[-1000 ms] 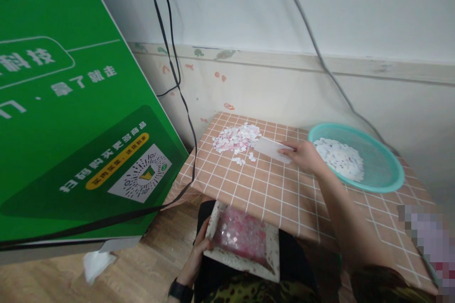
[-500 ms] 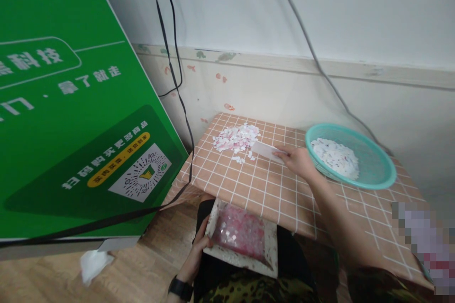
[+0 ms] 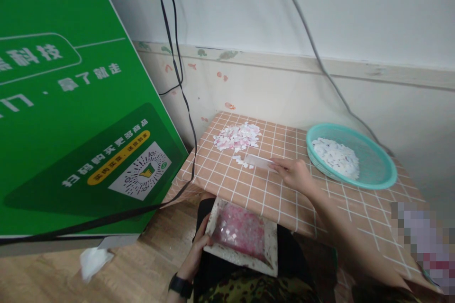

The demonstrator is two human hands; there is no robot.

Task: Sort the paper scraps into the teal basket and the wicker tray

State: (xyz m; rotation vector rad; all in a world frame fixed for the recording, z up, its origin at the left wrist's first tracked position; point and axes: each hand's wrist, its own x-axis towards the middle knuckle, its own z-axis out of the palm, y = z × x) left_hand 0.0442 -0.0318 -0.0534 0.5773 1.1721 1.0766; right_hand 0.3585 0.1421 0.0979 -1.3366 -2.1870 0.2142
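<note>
My right hand (image 3: 293, 173) pinches one end of a flat, pale scraper-like strip (image 3: 259, 162) low over the table. Its far end is at a few loose white pieces (image 3: 243, 163), just in front of a heap of small white and pink paper-like pieces (image 3: 237, 136). On my lap, a worn whitish wooden frame (image 3: 245, 263) is tilted toward me; pink and clear shiny bits (image 3: 239, 233) lie inside it. My left hand (image 3: 202, 241) grips the frame's left side, thumb on top, other fingers hidden beneath.
A turquoise basket (image 3: 377, 165) with many white pieces stands right of my right hand on the checked tablecloth (image 3: 256, 189). Black cords (image 3: 185, 104) hang at the left, before a large green panel (image 3: 88, 104). A white bag (image 3: 95, 262) lies on the floor. Behind is the wall.
My right hand has drawn the strip slightly toward me and away from the heap, to the loose pieces in front. My left hand and the frame stay where they were.
</note>
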